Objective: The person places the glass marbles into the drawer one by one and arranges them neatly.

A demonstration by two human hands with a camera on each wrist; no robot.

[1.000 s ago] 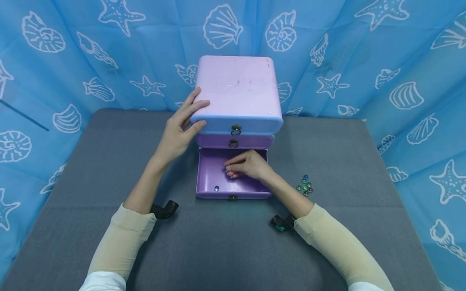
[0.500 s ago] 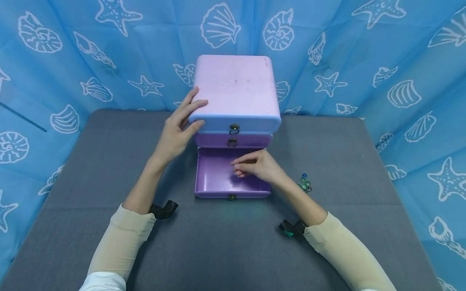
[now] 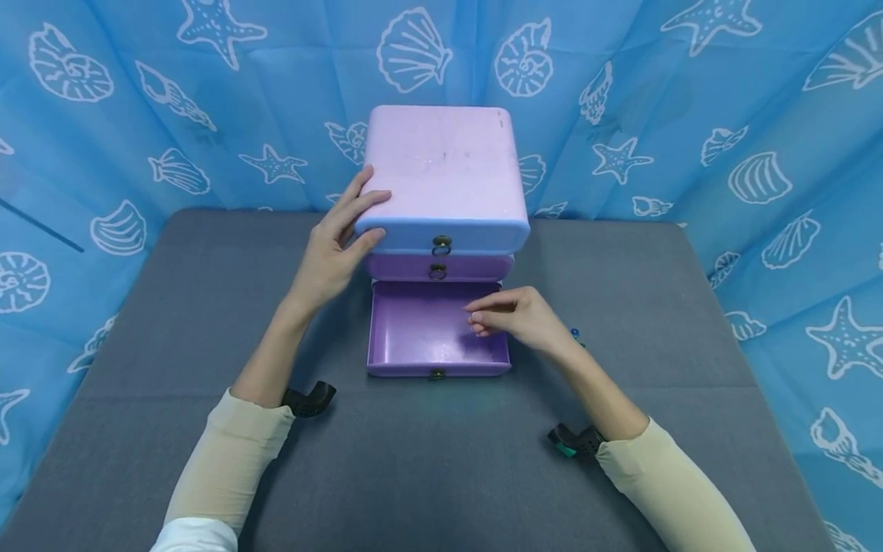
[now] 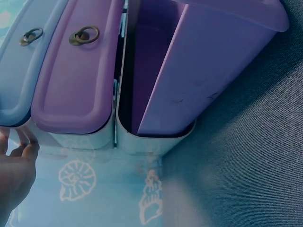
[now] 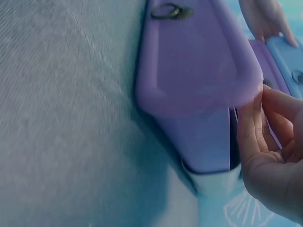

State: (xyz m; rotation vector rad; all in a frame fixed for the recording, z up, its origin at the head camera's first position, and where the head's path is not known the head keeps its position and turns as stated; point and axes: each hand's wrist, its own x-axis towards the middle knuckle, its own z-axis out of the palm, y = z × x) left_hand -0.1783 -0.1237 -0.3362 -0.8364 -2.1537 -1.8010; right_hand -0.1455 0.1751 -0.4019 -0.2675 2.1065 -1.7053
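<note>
My left hand [image 3: 333, 249] rests on the left edge of a small drawer cabinet [image 3: 444, 165], fingers on its pink top and thumb at the blue top drawer [image 3: 407, 239]. Below, the purple bottom drawer [image 3: 414, 326] is pulled out. Over its right side hovers my right hand [image 3: 527, 318], fingers loosely bent with nothing visible between them. The right wrist view shows this hand [image 5: 272, 137] beside the drawer front [image 5: 199, 61]. A blue glass marble [image 3: 575, 333] lies on the table, right of the cabinet; my right forearm hides the marbles around it.
The purple middle drawer [image 3: 400, 267] is closed and has a brass ring pull [image 3: 438, 271]. A grey cloth covers the table [image 3: 441, 460]. Behind the cabinet hangs a blue curtain [image 3: 303, 92] with white shell prints.
My right hand has moved right across the bottom drawer. A blue marble visible in that drawer a second ago no longer shows. My left hand has stayed on the cabinet.
</note>
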